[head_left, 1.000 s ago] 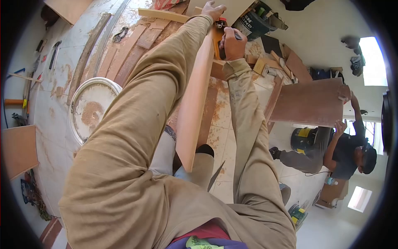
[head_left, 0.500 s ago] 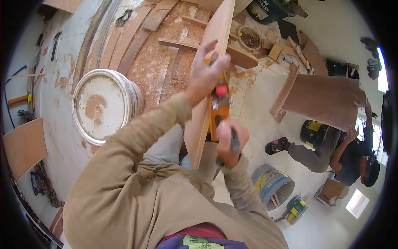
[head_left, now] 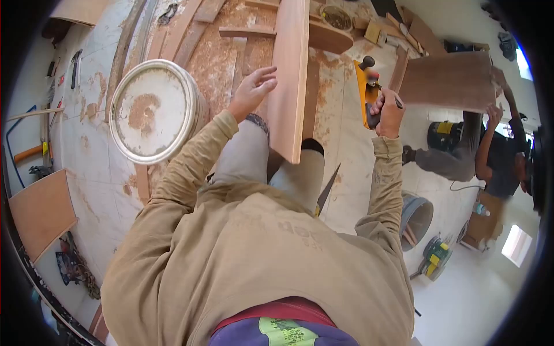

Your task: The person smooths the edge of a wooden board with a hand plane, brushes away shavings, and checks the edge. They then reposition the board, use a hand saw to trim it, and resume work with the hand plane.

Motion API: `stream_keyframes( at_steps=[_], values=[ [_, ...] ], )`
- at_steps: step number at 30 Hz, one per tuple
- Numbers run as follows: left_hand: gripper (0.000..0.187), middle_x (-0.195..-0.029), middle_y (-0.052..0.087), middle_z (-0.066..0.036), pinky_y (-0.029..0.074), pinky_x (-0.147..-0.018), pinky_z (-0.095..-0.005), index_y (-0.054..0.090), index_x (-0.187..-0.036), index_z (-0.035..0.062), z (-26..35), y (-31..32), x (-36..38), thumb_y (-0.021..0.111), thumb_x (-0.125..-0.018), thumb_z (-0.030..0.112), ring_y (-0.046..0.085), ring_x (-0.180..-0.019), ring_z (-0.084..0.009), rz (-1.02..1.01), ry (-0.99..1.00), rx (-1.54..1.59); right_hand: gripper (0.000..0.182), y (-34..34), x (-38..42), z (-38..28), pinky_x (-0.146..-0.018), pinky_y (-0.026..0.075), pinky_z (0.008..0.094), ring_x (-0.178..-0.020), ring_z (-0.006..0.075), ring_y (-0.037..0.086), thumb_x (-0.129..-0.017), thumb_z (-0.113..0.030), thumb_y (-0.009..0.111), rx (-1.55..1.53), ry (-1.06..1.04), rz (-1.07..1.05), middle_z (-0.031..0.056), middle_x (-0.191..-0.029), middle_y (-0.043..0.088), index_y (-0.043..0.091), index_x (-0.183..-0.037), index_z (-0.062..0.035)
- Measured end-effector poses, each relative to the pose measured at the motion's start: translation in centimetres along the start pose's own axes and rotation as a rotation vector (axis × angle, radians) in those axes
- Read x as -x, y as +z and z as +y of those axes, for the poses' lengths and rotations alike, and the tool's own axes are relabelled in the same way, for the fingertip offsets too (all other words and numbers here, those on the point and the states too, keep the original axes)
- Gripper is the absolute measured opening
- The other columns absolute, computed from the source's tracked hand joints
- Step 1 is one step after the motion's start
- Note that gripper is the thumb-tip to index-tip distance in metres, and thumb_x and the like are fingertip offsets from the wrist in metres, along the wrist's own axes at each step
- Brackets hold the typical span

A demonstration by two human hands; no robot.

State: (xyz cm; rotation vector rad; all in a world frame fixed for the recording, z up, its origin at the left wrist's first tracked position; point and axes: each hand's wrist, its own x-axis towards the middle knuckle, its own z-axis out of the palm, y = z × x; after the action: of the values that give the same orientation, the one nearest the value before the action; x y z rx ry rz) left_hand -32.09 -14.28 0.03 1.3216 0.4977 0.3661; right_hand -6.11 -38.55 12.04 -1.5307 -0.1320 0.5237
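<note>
A long wooden board (head_left: 289, 81) stands on edge, its near end between my knees. My right hand (head_left: 389, 115) is wrapped round the rear handle of an orange hand plane (head_left: 363, 95), which is held up in the air to the right of the board, apart from it. My left hand (head_left: 255, 91) is at the board's left side, fingers spread and holding nothing; whether the fingertips touch the board is unclear. Wooden crosspieces (head_left: 248, 32) stick out on both sides of the board near its far part.
A lidded white bucket (head_left: 187, 92) stands at the left. Shavings and planks (head_left: 187, 34) cover the floor ahead. On the right, a co-worker (head_left: 502, 167) holds a wide brown panel (head_left: 444, 81). A handsaw (head_left: 328, 190) lies by my right leg, with a grey bucket (head_left: 426, 216) beyond.
The plane has left the board's edge and moved right, in my right hand. My left hand has let go of the plane's front and moved left. The view has shifted.
</note>
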Motion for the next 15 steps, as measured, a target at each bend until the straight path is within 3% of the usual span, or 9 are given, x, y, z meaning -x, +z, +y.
stream_keyframes(
  at_steps=[3,4,6,9,12,15],
  values=[
    [0.053,-0.133,0.063,-0.015,0.05,-0.103,-0.0316,0.047,-0.151,0.0022,-7.9,2.3,13.5,0.063,-0.103,0.018,0.061,-0.12,-0.0183,-0.01,-0.226,0.068,0.032,-9.9,9.3,10.6,-0.047,0.043,0.0315,-0.048,0.0135,0.051,-0.095,-0.023,0.067,0.253,0.079,0.133,0.0021,-0.057,0.05,0.053,-0.072,-0.0048],
    [0.053,-0.133,0.063,-0.015,0.051,-0.103,-0.0318,0.047,-0.152,0.0024,-9.2,2.9,17.0,0.063,-0.103,0.017,0.061,-0.12,-0.0185,-0.006,-0.311,0.101,0.032,-12.7,11.9,14.2,-0.049,0.045,0.0328,-0.049,0.0162,0.054,-0.095,-0.023,0.067,0.414,-0.026,0.188,0.0042,-0.057,0.053,0.055,-0.073,-0.0034],
    [0.055,-0.136,0.062,-0.016,0.052,-0.103,-0.0347,0.046,-0.152,0.0031,-9.0,3.8,20.3,0.063,-0.101,0.014,0.061,-0.122,-0.0216,-0.024,-0.216,-0.019,0.032,-16.9,17.0,21.0,-0.052,0.05,0.0355,-0.052,0.0217,0.06,-0.094,-0.024,0.068,0.727,-0.245,0.285,0.0085,-0.059,0.059,0.057,-0.075,-0.0005],
    [0.064,-0.141,0.056,-0.021,0.049,-0.107,-0.0401,0.042,-0.155,0.0051,-3.9,6.3,20.5,0.067,-0.097,0.014,0.058,-0.129,-0.0292,0.017,-0.023,-0.144,0.033,-19.7,22.9,27.4,-0.06,0.054,0.0441,-0.059,0.0361,0.066,-0.096,-0.028,0.063,0.96,-0.235,0.37,0.0177,-0.067,0.067,0.061,-0.079,-0.0004],
    [0.071,-0.149,0.046,-0.024,0.047,-0.11,-0.0429,0.04,-0.157,0.0067,1.1,7.9,18.2,0.072,-0.095,0.02,0.051,-0.137,-0.0347,0.027,0.252,-0.42,0.033,-20.4,25.8,32.2,-0.066,0.055,0.0514,-0.071,0.0453,0.067,-0.098,-0.034,0.057,1.16,-0.13,0.383,0.0225,-0.077,0.07,0.066,-0.085,-0.0056],
    [0.08,-0.156,0.035,-0.024,0.048,-0.109,-0.0442,0.035,-0.16,0.0094,2.2,10.3,16.4,0.077,-0.094,0.025,0.045,-0.142,-0.0366,0.004,0.472,-0.744,0.036,-20.1,27.7,34.1,-0.07,0.055,0.0553,-0.081,0.0464,0.068,-0.1,-0.038,0.053,1.223,-0.04,0.287,0.0217,-0.085,0.071,0.065,-0.09,-0.0065]
  ],
)
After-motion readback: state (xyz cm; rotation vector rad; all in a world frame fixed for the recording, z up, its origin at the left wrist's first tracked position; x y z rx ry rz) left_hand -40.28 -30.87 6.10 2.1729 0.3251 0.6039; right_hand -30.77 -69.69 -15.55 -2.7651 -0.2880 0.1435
